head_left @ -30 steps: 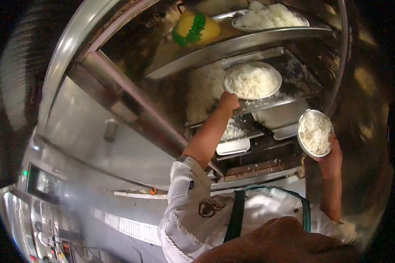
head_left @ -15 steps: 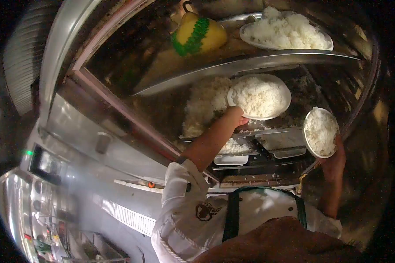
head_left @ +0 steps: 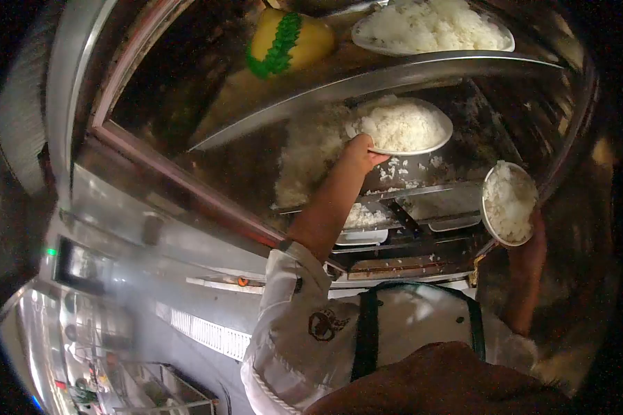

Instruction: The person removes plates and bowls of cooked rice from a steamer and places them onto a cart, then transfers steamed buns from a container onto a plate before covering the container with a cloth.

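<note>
My left hand [head_left: 368, 153] grips the near left edge of an oval white plate heaped with rice [head_left: 405, 127], inside the cabinet over the middle shelf [head_left: 311, 149]. Loose grains lie on the metal just below that plate. At the right, my right hand [head_left: 529, 232] is wrapped round the outer side of a white bowl of rice [head_left: 509, 204], which is tilted toward the camera. Its fingers are partly hidden behind the bowl.
On the upper shelf [head_left: 374, 77] sit another plate of rice [head_left: 436, 29] and a yellow object with a green band [head_left: 294, 45]. Lower down are a dark-handled utensil [head_left: 403, 218] and a white tray [head_left: 362, 238]. A cart [head_left: 180, 391] stands at the lower left.
The view has shifted. My left hand and its plate have moved deeper into the cabinet since half a second ago, exposing scattered grains. My right hand still holds the bowl.
</note>
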Available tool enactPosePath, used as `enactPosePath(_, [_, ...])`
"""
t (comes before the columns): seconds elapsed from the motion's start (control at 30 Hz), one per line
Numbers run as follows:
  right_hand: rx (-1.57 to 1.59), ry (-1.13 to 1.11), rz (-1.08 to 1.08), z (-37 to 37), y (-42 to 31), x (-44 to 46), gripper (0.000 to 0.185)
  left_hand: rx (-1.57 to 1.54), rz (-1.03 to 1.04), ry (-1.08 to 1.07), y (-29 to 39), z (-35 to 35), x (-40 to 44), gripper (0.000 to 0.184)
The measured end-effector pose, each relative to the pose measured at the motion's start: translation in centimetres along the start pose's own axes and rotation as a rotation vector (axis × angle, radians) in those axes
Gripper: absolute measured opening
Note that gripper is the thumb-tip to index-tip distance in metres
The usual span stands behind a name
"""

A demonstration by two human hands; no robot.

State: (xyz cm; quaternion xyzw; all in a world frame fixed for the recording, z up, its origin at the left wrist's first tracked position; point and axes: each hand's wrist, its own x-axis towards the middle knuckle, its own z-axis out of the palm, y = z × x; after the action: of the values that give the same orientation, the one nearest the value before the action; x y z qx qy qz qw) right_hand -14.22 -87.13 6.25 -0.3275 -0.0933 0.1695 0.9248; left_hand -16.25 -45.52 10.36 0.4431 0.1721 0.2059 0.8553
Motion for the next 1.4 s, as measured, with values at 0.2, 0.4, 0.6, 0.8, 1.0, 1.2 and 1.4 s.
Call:
enactPosePath(0.2, [-0.078, -0.041, -0.03, -2.8, 0.3, 1.2, 0.048, -0.149, -0.009, 0.0, -1.4, -0.8, 0.1, 0.05])
enactPosePath(0.4, [-0.168, -0.56, -0.393, 0.0, -1.7, -4.7, 0.043, -0.172, 0.136, -0.033, -0.9, 0.5, -5.6, 0.059])
enactPosePath(0.6, [-0.112, -0.083, -0.067, -1.6, -2.5, -3.6, 0.041, -0.229, 0.279, -0.188, -0.3, 1.4, -13.1, 0.061])
enactPosePath(0.8, [0.039, 0.126, -0.078, -4.2, -3.0, -6.2, 0.046, -0.152, 0.189, -0.016, -1.3, -0.7, -20.9, 0.059])
enactPosePath(1.0, [-0.044, -0.043, -0.093, -2.1, -3.5, -10.6, 0.044, -0.144, 0.091, 0.03, -4.8, -4.1, -29.0, 0.059])
enactPosePath(1.2, [-0.163, -0.06, -0.128, 0.1, -2.3, -15.6, 0.042, -0.114, 0.089, -0.028, -9.4, -5.0, -39.0, 0.068])
enactPosePath(1.4, [-0.487, -0.147, -0.037, 3.2, 1.1, -16.8, 0.036, -0.14, -0.111, -0.117, -11.6, -7.4, -45.0, 0.067])
